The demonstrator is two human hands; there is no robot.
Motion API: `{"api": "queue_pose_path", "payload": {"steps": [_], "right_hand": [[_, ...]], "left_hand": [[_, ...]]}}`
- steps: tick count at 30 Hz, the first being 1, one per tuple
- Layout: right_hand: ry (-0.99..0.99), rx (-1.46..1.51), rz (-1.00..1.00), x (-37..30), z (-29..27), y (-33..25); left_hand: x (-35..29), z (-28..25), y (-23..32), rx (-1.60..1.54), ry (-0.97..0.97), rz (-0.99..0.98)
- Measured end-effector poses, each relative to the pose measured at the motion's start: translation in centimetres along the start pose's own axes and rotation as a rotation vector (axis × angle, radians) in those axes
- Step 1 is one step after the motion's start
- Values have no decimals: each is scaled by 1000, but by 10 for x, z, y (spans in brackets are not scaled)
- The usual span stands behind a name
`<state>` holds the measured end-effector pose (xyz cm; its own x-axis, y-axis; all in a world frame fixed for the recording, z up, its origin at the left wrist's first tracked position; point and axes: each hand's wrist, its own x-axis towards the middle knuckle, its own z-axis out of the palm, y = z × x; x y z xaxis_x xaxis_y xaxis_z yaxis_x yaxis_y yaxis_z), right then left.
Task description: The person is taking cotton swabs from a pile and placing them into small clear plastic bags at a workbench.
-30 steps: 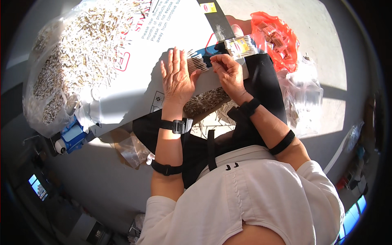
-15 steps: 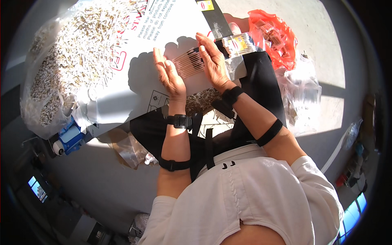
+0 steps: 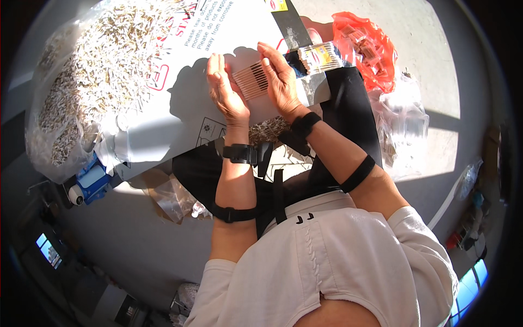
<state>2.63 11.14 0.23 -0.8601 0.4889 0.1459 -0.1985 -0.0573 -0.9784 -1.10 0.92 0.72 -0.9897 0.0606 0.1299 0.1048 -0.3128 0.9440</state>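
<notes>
A flat row of cotton swabs (image 3: 250, 80), with thin parallel sticks, spans the gap between my hands over the white printed board (image 3: 158, 139). My left hand (image 3: 227, 92) has its straight fingers together and its palm side against the row's left ends. My right hand (image 3: 281, 82) bears on the right ends, also with long straight fingers. The row is pressed between the two hands. Just beyond my right hand lies a clear pack of cotton swabs (image 3: 320, 58) with a yellow label.
Loose swabs (image 3: 117, 60) overflow a large clear bag at the far left. A red plastic bag (image 3: 376, 46) with small packs sits at the right, above a clear bag (image 3: 400, 125). Below the board's left corner is a blue-and-white container (image 3: 92, 180). More swabs (image 3: 268, 131) lie near my lap.
My left hand has turned slightly and its fingers have drawn a little right, towards the row. My right hand has shifted slightly left. The swabs stay between them.
</notes>
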Motion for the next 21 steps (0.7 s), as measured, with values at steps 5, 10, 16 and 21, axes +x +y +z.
{"api": "queue_pose_path", "payload": {"steps": [5, 10, 16, 21], "right_hand": [[40, 87, 144, -4, -21, 0], [-18, 11, 184, -15, -49, -5], [-70, -308, 7, -22, -57, -17], [-227, -554, -201, -24, -57, -18]], "left_hand": [[-5, -21, 16, 286, 3, 82], [-29, -27, 30, 960, -234, 237], [-44, -9, 29, 1437, -570, 258], [-44, -6, 24, 1502, -574, 256]]}}
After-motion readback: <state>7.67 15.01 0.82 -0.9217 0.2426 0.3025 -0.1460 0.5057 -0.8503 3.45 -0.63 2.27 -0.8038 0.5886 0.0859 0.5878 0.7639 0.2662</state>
